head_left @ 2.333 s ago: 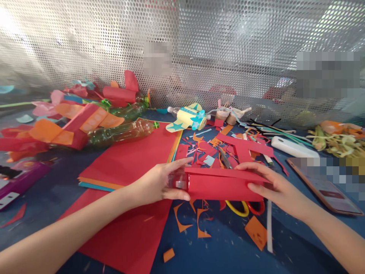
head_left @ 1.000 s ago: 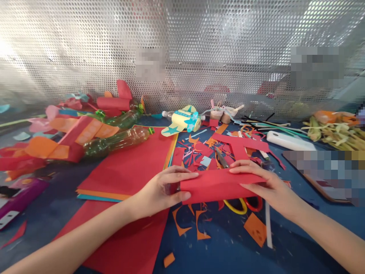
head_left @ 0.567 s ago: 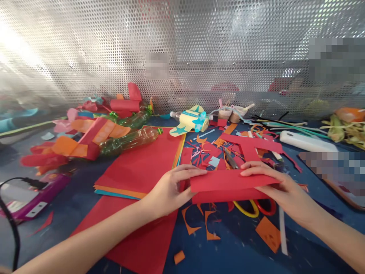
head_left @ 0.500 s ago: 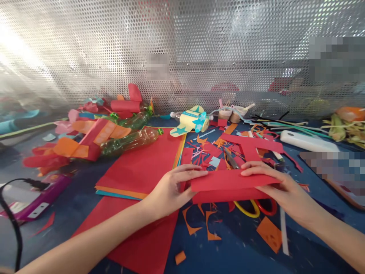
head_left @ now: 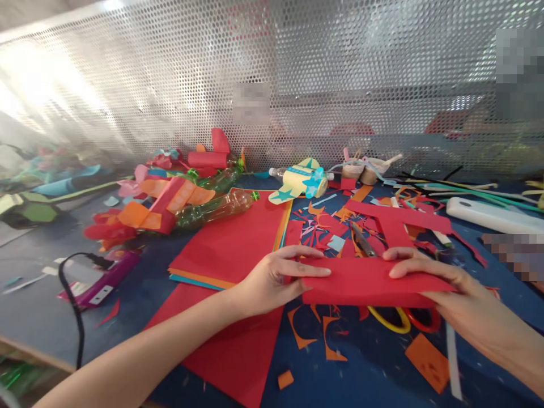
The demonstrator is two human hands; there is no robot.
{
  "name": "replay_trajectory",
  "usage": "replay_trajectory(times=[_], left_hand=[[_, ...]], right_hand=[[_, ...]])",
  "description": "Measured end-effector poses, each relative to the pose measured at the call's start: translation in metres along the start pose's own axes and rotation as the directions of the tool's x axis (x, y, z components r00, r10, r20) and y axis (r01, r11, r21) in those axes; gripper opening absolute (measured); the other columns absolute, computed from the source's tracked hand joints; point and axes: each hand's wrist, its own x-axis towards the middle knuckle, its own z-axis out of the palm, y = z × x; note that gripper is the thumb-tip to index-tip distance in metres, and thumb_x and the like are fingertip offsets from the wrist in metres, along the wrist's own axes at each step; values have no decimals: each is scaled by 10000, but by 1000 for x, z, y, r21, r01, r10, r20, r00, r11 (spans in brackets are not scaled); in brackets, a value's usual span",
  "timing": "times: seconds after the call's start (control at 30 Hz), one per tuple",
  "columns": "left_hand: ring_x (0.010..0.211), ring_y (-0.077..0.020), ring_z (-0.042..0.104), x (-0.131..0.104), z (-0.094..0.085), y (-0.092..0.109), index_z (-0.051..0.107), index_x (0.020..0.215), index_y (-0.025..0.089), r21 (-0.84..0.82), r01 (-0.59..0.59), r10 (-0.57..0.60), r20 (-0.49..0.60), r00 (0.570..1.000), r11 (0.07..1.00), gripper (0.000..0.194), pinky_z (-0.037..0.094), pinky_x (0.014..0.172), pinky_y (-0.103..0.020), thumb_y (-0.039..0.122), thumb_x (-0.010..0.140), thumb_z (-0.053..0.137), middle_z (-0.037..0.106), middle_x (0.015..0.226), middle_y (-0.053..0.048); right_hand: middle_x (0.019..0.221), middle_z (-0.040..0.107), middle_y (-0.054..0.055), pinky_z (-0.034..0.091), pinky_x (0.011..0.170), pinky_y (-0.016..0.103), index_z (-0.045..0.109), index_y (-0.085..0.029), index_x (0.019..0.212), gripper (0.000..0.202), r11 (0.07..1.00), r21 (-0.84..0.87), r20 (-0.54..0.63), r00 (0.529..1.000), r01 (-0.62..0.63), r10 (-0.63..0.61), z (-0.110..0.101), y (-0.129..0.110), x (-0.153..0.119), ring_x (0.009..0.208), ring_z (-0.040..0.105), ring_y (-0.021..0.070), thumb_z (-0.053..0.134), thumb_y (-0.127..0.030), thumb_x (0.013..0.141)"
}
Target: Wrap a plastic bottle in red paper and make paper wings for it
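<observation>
A folded strip of red paper point(head_left: 357, 283) is held level between my two hands, just above the blue table. My left hand point(head_left: 276, 280) pinches its left end, fingers on top and thumb below. At the other end, the fingers of my right hand point(head_left: 429, 275) lie over the top layer, with the thumb underneath. Below the paper lie scissors, whose yellow handle loop point(head_left: 397, 322) and red handle loop point(head_left: 429, 322) stick out; the paper covers part of them. Left of my hands is a stack of coloured paper sheets point(head_left: 229, 243), red on top.
Orange and red scraps point(head_left: 335, 340) litter the table around the paper. Behind are plastic bottles with paper parts point(head_left: 212, 209), a yellow paper-wrapped bottle point(head_left: 300, 178) and a white glue gun-like bar point(head_left: 488, 215). A purple box with a black cable point(head_left: 110, 280) sits left. A perforated metal screen point(head_left: 170, 85) closes the back.
The view has turned left, so everything appears further right. My left fingers have moved onto the top layer of the red paper, and its upper layer now lies lower over the front.
</observation>
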Motion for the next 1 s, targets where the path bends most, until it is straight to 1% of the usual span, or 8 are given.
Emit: replay_trajectory(times=[0.2,0.33,0.47,0.57,0.67,0.83,0.9,1.0], left_hand=[[1157,-220,570,-2,-4,-1,658,1150,243,233,-201,190,69,979,952,387,480,967,-375,84,831,507,588,1279,-112],[1197,-207,543,-3,-6,-4,613,1202,216,315,-305,274,139,952,899,373,461,992,-373,107,872,477,603,1272,-130],[1204,-201,537,-2,-7,-7,608,1203,188,343,-323,285,158,946,882,347,453,999,-361,124,887,481,610,1262,-143],[1184,-202,552,-1,-7,-9,609,1205,193,344,-324,292,142,946,882,337,461,988,-354,143,891,499,613,1260,-136],[1172,-207,562,0,-8,-12,600,1220,210,338,-332,303,136,943,881,340,466,980,-356,168,893,518,613,1265,-127],[1193,-216,548,1,-10,-15,578,1250,198,358,-382,342,172,924,852,349,451,998,-355,209,909,507,609,1269,-139],[1190,-228,554,1,-10,-16,560,1269,214,379,-404,360,185,914,832,374,456,996,-372,291,904,526,608,1272,-138],[1168,-256,574,2,-10,-17,544,1282,207,404,-427,382,189,904,809,535,473,979,-390,438,807,629,607,1267,-162]], right_hand=[[1211,600,11,576,749,303,711,-349,811,140,982,-146,73,992,117,-107,-6,11,-4,1129,582,285,604,-289,744],[1226,597,4,554,850,336,697,-375,870,138,935,-301,139,979,187,-151,-13,10,-2,1167,559,289,587,-406,792],[1158,653,33,567,833,377,727,-400,873,232,894,-366,198,961,257,-195,-18,3,6,1117,593,312,615,-567,758],[1098,681,45,577,808,381,749,-412,850,258,898,-340,188,956,278,-224,-18,0,10,1061,625,299,610,-606,751],[1106,669,54,569,835,382,758,-394,850,259,917,-302,162,962,262,-221,-18,2,10,1046,629,281,612,-590,764],[1151,642,54,561,857,363,751,-398,914,215,904,-311,243,944,293,-222,-22,4,8,1079,610,270,615,-519,800],[1145,643,56,558,861,367,750,-396,918,221,903,-312,237,945,295,-226,-22,5,8,1081,610,273,611,-522,802],[1141,645,59,549,871,392,752,-385,916,253,900,-314,212,946,303,-245,-21,7,8,1076,610,283,595,-547,802]])
